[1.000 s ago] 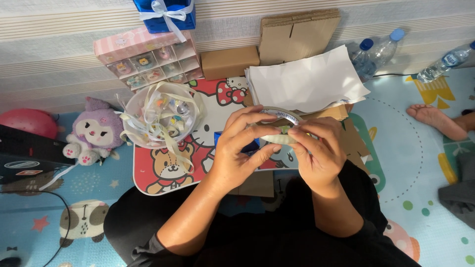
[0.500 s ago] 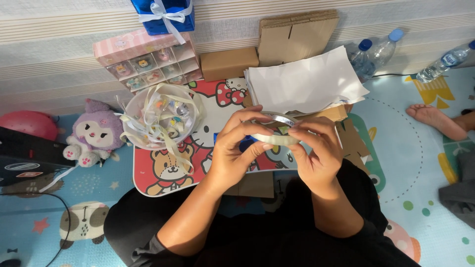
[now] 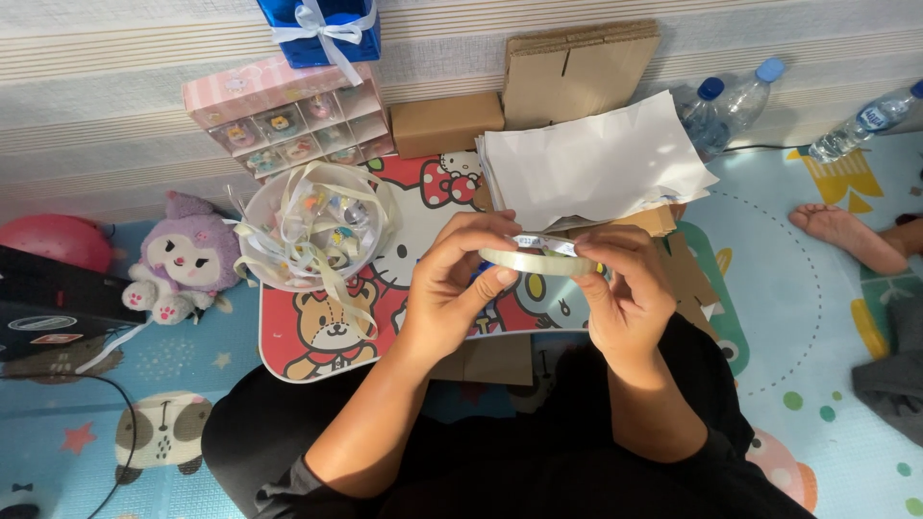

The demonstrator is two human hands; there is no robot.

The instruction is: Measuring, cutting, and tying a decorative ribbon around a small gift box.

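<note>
Both of my hands hold a roll of clear tape [image 3: 535, 259] flat above a small cartoon-printed lap table [image 3: 317, 336]. My left hand [image 3: 460, 284] grips the roll's left side, thumb under its rim and fingers curled over the top. My right hand [image 3: 623, 288] pinches the right side, fingertips on the upper edge. A stack of white paper sheets [image 3: 596, 159] lies just beyond the roll, on brown cardboard pieces. A clear bowl [image 3: 310, 226] of ribbons and small trinkets stands on the table to the left of my hands.
Against the striped wall stand a pink drawer box [image 3: 288, 115], a blue gift box with a white bow [image 3: 322, 29], a small brown box [image 3: 444, 123] and folded cardboard [image 3: 577, 62]. A purple plush toy [image 3: 181, 258] sits left. Plastic bottles [image 3: 735, 101] and another person's bare foot [image 3: 846, 235] are at the right.
My hands have turned the tape roll slightly and shifted their fingers along its rim. Everything around them stays where it was.
</note>
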